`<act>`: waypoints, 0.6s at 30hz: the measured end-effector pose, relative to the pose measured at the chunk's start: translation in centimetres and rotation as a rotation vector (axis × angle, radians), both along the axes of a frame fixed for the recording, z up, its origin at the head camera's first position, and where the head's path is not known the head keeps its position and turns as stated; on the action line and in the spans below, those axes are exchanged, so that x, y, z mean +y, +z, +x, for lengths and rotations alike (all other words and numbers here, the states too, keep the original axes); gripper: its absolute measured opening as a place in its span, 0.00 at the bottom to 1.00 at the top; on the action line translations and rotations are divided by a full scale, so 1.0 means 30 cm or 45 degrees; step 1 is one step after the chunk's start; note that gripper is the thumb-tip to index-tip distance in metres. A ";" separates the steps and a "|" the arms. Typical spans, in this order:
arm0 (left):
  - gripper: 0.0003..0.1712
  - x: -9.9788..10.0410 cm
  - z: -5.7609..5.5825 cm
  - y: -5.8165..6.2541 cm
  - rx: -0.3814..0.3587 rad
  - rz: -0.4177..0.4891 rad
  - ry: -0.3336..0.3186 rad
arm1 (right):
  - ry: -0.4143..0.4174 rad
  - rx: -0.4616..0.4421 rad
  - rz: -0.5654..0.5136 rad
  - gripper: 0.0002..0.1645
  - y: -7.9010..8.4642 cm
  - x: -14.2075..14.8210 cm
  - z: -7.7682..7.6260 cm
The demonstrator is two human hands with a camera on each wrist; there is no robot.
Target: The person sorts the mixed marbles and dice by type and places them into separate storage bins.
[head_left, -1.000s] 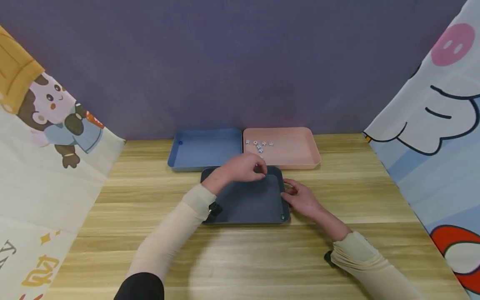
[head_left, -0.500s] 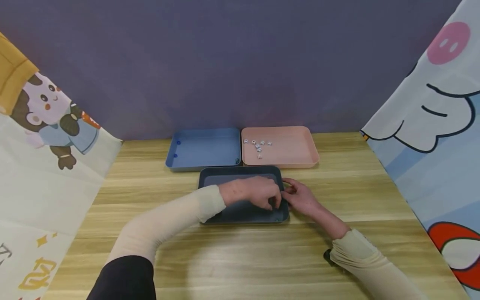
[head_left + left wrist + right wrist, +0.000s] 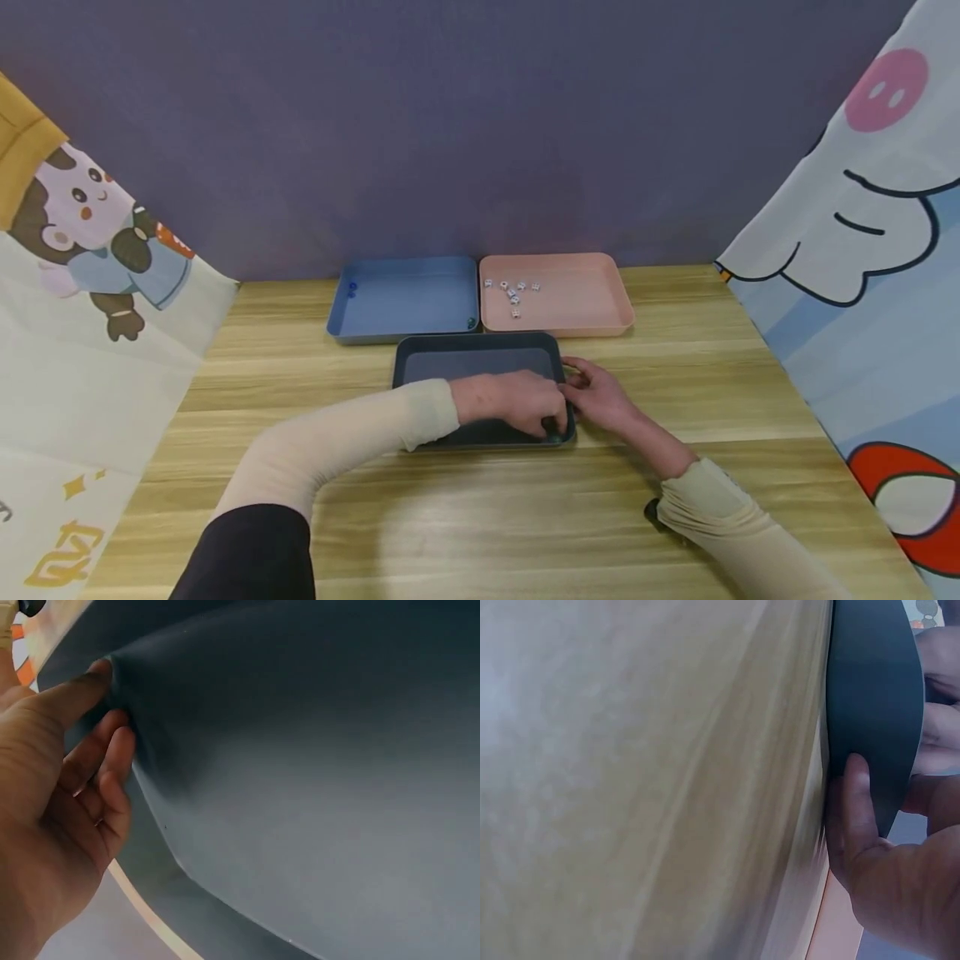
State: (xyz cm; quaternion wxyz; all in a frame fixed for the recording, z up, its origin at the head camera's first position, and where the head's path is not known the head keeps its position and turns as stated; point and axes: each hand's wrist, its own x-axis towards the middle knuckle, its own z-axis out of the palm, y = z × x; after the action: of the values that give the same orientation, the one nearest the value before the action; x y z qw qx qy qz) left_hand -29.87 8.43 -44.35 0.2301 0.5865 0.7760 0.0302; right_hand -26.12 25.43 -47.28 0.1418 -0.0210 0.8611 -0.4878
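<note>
My left hand (image 3: 521, 404) reaches down into the near right corner of the dark grey tray (image 3: 480, 343). Its thumb and curled fingers surround a small dark green bead-like piece (image 3: 553, 428), mostly covered. In the left wrist view the fingertips (image 3: 120, 720) meet the tray's corner, and the piece cannot be made out, so a grip on it is unclear. My right hand (image 3: 600, 398) holds the tray's right wall. The right wrist view shows fingers (image 3: 859, 795) against the outer wall, with the thumb reaching over the rim.
Behind stands a blue tray (image 3: 405, 296) with two blue pieces (image 3: 352, 289) at left and a dark green piece (image 3: 471, 322) at its near right corner. Beside it, a pink tray (image 3: 585, 300) holds several white dice (image 3: 512, 294). A wooden table (image 3: 465, 517) lies below.
My left hand has moved from the dark tray's far edge to its near right corner. A green piece appears in the blue tray, and its blue pieces have shifted. The right hand stays put.
</note>
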 end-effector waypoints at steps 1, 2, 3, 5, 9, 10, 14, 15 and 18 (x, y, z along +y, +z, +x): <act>0.10 0.002 0.002 -0.003 0.015 0.010 -0.011 | -0.001 0.003 0.002 0.31 0.000 0.000 0.001; 0.08 0.005 0.004 -0.006 0.034 0.019 -0.024 | 0.001 0.009 0.003 0.31 0.000 0.000 0.001; 0.06 0.006 0.006 -0.008 0.049 0.027 -0.035 | -0.004 0.007 -0.001 0.30 -0.001 0.000 0.001; 0.05 0.007 0.009 -0.013 0.071 0.036 -0.051 | -0.005 0.003 -0.012 0.30 -0.005 -0.002 -0.001; 0.03 0.005 0.005 -0.014 0.075 0.026 -0.049 | 0.002 -0.010 -0.045 0.30 -0.009 -0.003 -0.004; 0.03 0.003 0.001 -0.011 0.070 0.019 -0.039 | 0.004 -0.014 -0.053 0.30 -0.009 -0.003 -0.005; 0.05 -0.022 -0.025 0.019 0.037 0.025 0.030 | 0.004 -0.037 -0.065 0.31 -0.006 -0.002 -0.006; 0.06 -0.033 -0.034 0.030 0.026 0.039 0.055 | 0.000 -0.044 -0.060 0.31 -0.006 -0.001 -0.007; 0.06 -0.076 -0.066 0.057 0.011 0.096 0.141 | -0.011 -0.046 -0.040 0.31 -0.006 0.003 -0.010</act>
State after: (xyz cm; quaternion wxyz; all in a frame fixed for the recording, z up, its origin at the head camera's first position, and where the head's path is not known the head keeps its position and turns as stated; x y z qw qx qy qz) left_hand -31.85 6.14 -42.63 0.2024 0.5511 0.8065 0.0696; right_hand -26.41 25.51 -47.46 0.1551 -0.0108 0.8506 -0.5022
